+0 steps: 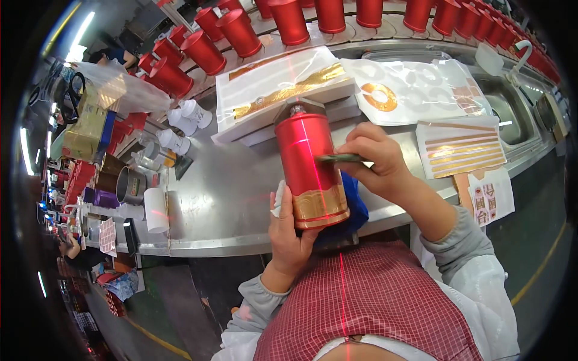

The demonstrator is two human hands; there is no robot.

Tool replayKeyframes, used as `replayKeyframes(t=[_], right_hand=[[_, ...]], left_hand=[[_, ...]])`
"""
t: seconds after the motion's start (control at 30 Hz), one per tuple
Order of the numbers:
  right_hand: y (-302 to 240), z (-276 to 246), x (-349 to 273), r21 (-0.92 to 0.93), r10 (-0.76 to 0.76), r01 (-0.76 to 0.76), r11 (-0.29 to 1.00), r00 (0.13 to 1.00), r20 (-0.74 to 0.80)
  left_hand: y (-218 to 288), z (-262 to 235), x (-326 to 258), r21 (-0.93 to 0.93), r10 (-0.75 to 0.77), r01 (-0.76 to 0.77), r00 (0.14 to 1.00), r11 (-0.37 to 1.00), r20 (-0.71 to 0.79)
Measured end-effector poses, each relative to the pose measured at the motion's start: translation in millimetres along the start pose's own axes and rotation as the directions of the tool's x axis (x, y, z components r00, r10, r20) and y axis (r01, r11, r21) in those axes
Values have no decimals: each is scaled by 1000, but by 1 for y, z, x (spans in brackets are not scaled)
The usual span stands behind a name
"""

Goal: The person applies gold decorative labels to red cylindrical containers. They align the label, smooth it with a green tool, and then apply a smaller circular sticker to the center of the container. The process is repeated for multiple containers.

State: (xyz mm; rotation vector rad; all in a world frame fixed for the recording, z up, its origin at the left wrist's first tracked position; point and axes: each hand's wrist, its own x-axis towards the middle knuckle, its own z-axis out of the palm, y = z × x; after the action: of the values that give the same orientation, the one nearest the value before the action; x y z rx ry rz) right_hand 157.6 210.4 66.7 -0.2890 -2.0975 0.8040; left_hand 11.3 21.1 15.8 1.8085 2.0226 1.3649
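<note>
A red metallic bottle [306, 157] with a gold band round its base lies tilted in front of me, neck pointing away. My left hand [289, 237] grips its base from below, with a bit of white cloth against the thumb. My right hand [373, 159] pinches a thin dark green flat tool [338, 158] and presses it against the bottle's right side. A red laser line runs down the bottle and my apron. A blue cloth [356, 207] lies under the bottle.
White sheets with gold strip decals [283, 81] lie on a stack behind the bottle; more decal sheets [460, 147] lie to the right. Rows of red cups [289, 21] ride a conveyor at the back. White caps [180, 117], tins and a metal sink [512, 114] flank the steel bench.
</note>
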Motion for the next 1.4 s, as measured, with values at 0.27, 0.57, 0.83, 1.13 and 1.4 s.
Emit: replayKeyframes(t=[0.27,0.57,0.83,1.13,1.4], right_hand=[[1,-2,-11,39,-44,41,998,995,94],[1,6,-27,129,-157,137,982,976,154],[-13,-2,-28,293,-177,109,950,959,219],[-2,-14,-21,386,-58,-122,914,904,424],[11,-10,-23,311,88,-161,937,968,234]], left_hand=[[12,-3,8,158,68,-69,998,985,9],[11,-4,4,73,-8,6,1000,997,26],[6,-3,2,103,-15,11,999,995,45],[13,1,1,159,50,-49,999,986,0],[12,5,2,0,-36,36,999,999,6]])
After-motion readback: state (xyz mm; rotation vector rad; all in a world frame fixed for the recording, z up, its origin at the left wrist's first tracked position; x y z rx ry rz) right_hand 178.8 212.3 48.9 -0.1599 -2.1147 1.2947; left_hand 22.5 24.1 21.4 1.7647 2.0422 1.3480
